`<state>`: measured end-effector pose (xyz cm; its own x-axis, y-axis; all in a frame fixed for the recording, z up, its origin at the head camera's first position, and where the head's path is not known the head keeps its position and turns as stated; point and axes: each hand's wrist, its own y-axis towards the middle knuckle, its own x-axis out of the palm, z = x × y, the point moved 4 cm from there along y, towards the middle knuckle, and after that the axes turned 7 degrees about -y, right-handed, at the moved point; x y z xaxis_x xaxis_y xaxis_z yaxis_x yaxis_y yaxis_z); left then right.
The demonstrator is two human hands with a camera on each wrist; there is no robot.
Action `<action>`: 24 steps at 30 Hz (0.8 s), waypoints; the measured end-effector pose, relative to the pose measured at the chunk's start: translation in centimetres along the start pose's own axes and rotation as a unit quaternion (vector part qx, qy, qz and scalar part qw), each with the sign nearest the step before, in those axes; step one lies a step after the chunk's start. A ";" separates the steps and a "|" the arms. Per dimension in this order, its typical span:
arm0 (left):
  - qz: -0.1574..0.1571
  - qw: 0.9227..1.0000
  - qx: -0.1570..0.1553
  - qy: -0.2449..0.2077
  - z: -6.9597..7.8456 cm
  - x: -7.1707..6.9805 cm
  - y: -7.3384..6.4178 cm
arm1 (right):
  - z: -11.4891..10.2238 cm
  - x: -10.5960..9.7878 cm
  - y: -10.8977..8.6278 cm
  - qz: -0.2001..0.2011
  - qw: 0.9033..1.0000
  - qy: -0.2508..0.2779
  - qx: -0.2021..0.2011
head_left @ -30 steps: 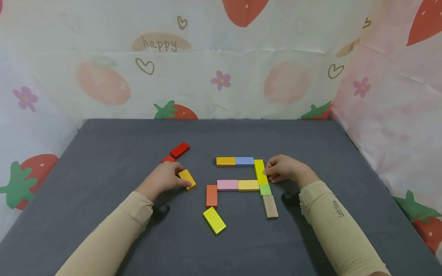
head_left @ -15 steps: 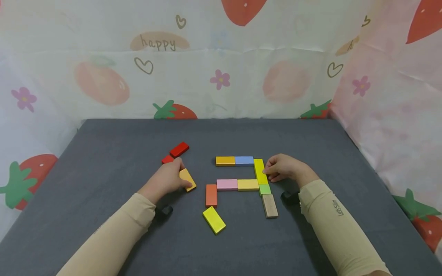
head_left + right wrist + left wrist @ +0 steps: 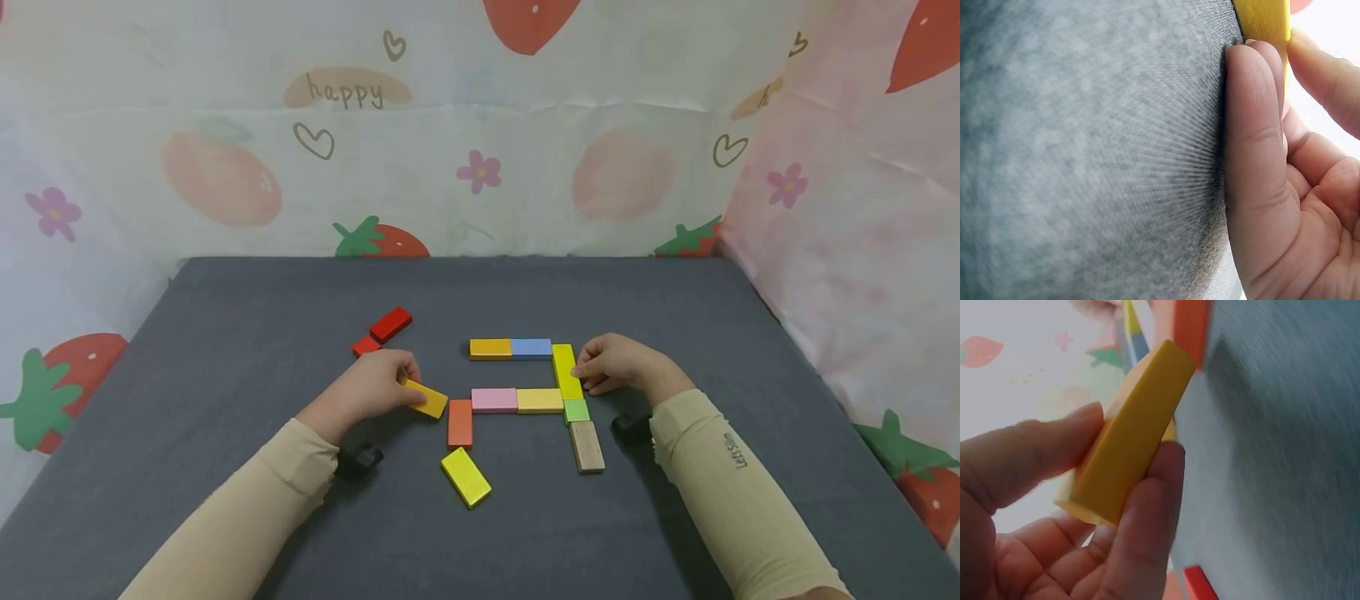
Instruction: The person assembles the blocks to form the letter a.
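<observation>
My left hand (image 3: 366, 387) pinches an orange-yellow wooden block (image 3: 431, 403) between thumb and fingertips. In the left wrist view that block (image 3: 1129, 440) is held tilted, thumb on one side and a finger on the other. Its far end points at the left side of an orange block (image 3: 460, 425) on the table. My right hand (image 3: 628, 367) rests on the table, thumb and fingertips touching the right side of a long yellow block (image 3: 566, 367). Close up in the right wrist view, straight fingers (image 3: 1252, 137) lie against that yellow block (image 3: 1265, 19).
Pink (image 3: 493, 401), pale yellow (image 3: 539, 401), green (image 3: 576, 411) and grey-brown (image 3: 587, 447) blocks join the arrangement. Amber (image 3: 490, 349) and blue (image 3: 531, 349) blocks form its upper row. A yellow block (image 3: 466, 477) lies slanted in front. Red blocks (image 3: 391, 324) sit behind my left hand.
My left hand has moved slightly right and turned the orange-yellow block to lie more crosswise, nearer the orange block. More of the red blocks shows. My right hand has kept its place.
</observation>
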<state>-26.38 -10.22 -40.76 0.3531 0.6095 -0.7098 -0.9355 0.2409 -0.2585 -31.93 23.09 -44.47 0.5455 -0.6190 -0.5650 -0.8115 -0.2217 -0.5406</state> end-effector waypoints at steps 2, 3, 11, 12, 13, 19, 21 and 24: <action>-0.011 1.000 0.005 -0.017 0.6 0.3 -0.1 | 0.0 0.0 0.0 0.001 1.000 0.002 0.003; -0.019 1.000 0.007 -0.023 1.0 0.5 -0.2 | 0.0 0.0 0.1 0.001 1.000 0.002 0.004; -0.079 0.995 0.045 -0.048 3.3 2.8 -0.7 | 0.0 0.1 0.1 -0.002 1.000 0.005 0.001; -0.084 0.994 0.051 -0.056 3.6 3.0 -0.8 | 0.0 0.1 0.1 -0.001 1.000 0.007 0.002; -0.088 0.992 0.060 -0.064 3.9 3.2 -0.8 | 0.0 0.1 0.1 -0.001 1.000 0.005 0.001; -0.112 0.984 0.086 -0.108 5.6 4.6 -1.2 | 0.0 0.1 0.0 0.006 1.000 0.002 0.003; -0.121 0.982 0.083 -0.121 6.0 5.1 -1.2 | 0.0 0.1 0.1 0.007 1.000 0.001 0.002; -0.137 0.979 0.079 -0.127 6.4 5.8 -1.2 | 0.0 0.2 0.1 0.011 1.000 0.003 0.006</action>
<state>-23.14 -2.14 -40.37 0.6009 0.6691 -0.4372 -0.7988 0.5226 -0.2982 -31.91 22.97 -44.68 0.5262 -0.6282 -0.5731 -0.8207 -0.1989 -0.5356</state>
